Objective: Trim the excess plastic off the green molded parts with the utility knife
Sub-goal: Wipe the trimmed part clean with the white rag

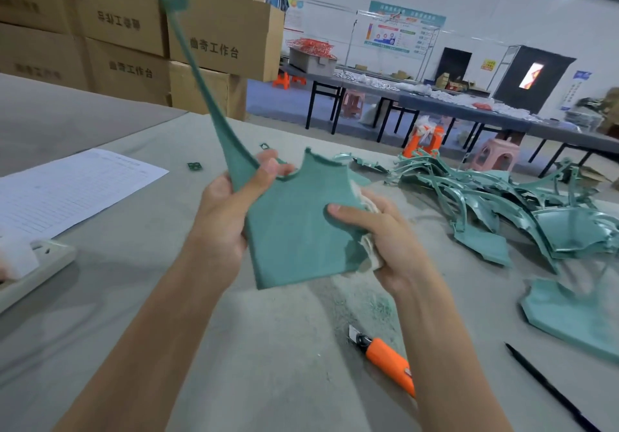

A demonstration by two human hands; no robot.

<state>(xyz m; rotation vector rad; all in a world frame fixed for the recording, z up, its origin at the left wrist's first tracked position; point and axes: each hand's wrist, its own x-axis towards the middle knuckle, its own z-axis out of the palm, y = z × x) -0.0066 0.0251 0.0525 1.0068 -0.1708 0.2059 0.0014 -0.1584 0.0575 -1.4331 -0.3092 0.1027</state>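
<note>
Both hands are on one green molded part (294, 230), held up off the desk (167, 297), flat face toward me.

- Left hand (231, 210): closed round the part's upper left corner, thumb across the front, fingertips showing over the top edge. It grips just where the long strip (197, 73) leaves the panel. The strip runs up and away to the left, and its far end is blurred near the top of view.
- Right hand (378, 230): gripping the part's right edge, thumb flat on the front, fingers behind. A wad of whitish cloth (370, 257) sits between palm and plastic. I cannot tell what it is.
- Utility knife (385, 361): lying on the desk, not held. It is below the part on my near side, just beside my right forearm. Its long axis is diagonal. The blade end points away from me and left. The orange handle runs toward the near edge, its tail hidden under the forearm.
- The knife is clearly closer to the right hand than the left. The left would have to cross under the part to reach it.

Judgement: no cutting is possible as things stand, since neither hand is free. The right hand would have to let go and drop down and back for the handle while the left keeps the part. The strip looks like the excess to come off.

The heap of green offcuts (502, 204) is toward the right edge, well apart from the knife.
</note>
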